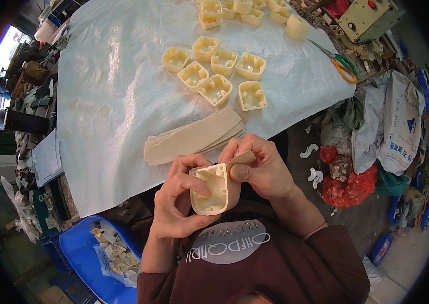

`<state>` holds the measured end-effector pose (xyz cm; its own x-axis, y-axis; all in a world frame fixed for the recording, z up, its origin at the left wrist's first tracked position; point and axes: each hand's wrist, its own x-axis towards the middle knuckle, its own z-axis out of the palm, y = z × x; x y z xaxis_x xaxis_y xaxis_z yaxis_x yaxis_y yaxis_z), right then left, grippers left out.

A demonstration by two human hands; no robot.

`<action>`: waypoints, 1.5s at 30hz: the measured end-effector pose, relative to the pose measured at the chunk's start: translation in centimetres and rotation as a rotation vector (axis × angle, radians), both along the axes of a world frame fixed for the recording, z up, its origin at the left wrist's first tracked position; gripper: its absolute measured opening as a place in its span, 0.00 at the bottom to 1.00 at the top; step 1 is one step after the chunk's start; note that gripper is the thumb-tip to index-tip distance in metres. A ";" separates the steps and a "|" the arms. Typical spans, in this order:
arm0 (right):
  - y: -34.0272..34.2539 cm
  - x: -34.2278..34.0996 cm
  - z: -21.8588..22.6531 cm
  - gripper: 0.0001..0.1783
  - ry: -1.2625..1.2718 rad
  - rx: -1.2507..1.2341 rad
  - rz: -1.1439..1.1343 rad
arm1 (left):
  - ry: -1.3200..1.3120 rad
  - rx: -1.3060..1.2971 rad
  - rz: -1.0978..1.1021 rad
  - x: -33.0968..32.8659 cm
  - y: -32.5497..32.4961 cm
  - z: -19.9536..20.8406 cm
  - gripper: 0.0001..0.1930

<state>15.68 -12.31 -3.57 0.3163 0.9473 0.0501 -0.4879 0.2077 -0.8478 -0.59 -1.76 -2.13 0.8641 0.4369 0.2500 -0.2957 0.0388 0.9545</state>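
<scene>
Cream plastic block (208, 190) gripped in left hand (176, 205) over the lap, below the worktop (108, 101); right hand (262, 169) fingers pressing tan strip (237, 164) on. Could wrinkle if pressed unevenly.

The person is wearing a dark maroon top with a grey oval print on the chest, sleeves ending above the bare forearms, toward six o'clock.

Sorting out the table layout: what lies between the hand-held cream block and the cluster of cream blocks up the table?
In the head view, a stack of tan strips on the white sheet.
</scene>
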 end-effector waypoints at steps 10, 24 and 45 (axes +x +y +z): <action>0.5 -1.0 -0.2 0.10 -0.086 0.111 -0.288 | 0.425 0.157 0.498 2.0 -3.4 0.2 0.32; -0.5 -0.7 0.2 0.16 -0.024 0.151 -0.026 | 0.030 0.243 0.321 2.7 -2.2 -0.3 0.34; 0.6 2.3 -1.1 0.47 -0.261 0.073 0.311 | -0.101 -0.108 -0.211 2.3 1.1 -3.2 0.43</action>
<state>18.03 -11.71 -4.70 -0.0165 0.9867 0.1618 -0.3075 0.1490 -0.9398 1.70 -0.62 -5.30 0.9120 0.2784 0.3012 -0.3638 0.2099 0.9075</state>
